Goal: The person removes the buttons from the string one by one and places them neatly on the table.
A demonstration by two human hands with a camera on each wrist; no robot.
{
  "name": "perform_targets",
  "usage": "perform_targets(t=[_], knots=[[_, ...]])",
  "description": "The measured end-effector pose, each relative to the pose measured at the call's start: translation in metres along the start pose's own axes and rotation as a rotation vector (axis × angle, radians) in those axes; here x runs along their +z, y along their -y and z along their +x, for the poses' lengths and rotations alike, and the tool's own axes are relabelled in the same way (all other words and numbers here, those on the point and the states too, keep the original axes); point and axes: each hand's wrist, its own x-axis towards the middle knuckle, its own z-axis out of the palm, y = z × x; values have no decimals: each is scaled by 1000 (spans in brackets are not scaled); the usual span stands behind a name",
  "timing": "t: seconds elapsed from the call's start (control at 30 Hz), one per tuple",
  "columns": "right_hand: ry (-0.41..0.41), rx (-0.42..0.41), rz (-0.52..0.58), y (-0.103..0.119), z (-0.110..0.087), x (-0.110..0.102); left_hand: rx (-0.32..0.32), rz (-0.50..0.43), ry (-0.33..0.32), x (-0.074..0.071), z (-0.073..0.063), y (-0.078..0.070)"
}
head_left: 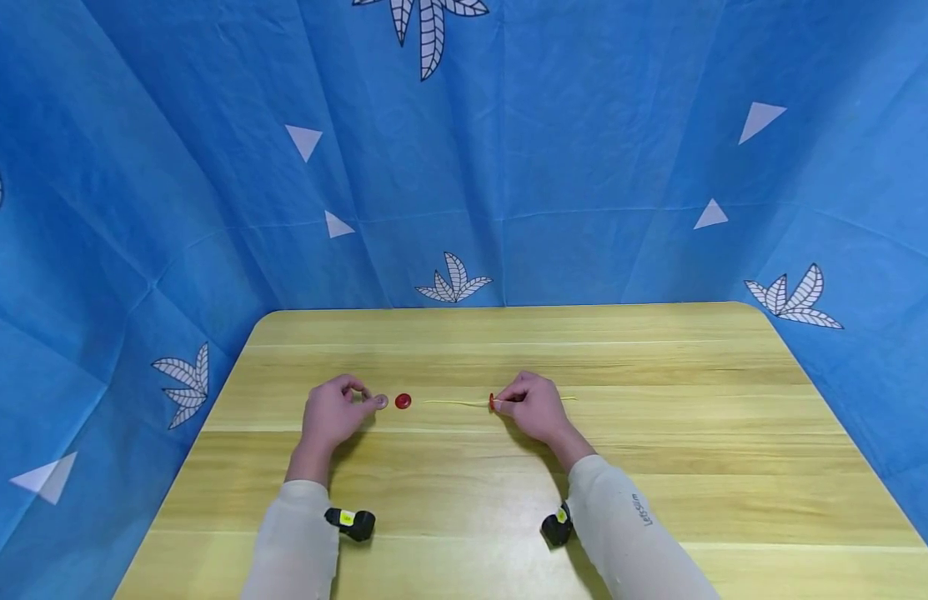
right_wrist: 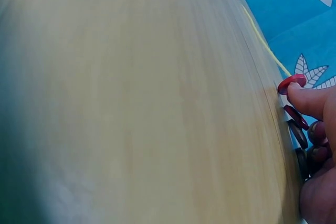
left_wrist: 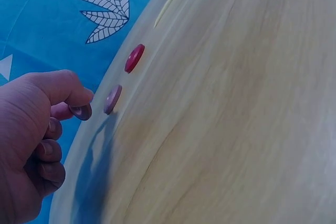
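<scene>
With thumb and forefinger my left hand [head_left: 338,410] pinches a dark brown button [left_wrist: 81,111], the other fingers curled under. Just beyond those fingertips lies a mauve button [left_wrist: 112,99], and past it a red button [head_left: 403,402] rests flat on the table. My right hand [head_left: 531,407] grips another red button [right_wrist: 292,83] on edge between thumb and fingers. A thin yellow cord [head_left: 456,403] leads from this button leftward along the table and shows again right of the hand. Several dark discs [right_wrist: 297,133] stand on edge beneath the right fingers, partly hidden by them.
The wooden table [head_left: 464,500] has a rounded far edge against a blue leaf-printed curtain [head_left: 584,167]. Black wrist cameras [head_left: 354,523] sit at both pale sleeves, close over the tabletop.
</scene>
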Motion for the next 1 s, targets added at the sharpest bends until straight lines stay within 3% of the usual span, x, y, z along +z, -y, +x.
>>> perform_targets(t=[0.53,1.0], knots=[[6,-3,-20,1,-1,-1,-26,102,-12,-5,2,12],[7,5,-17,2,-1,0,-17,67,-18,0,3,20]])
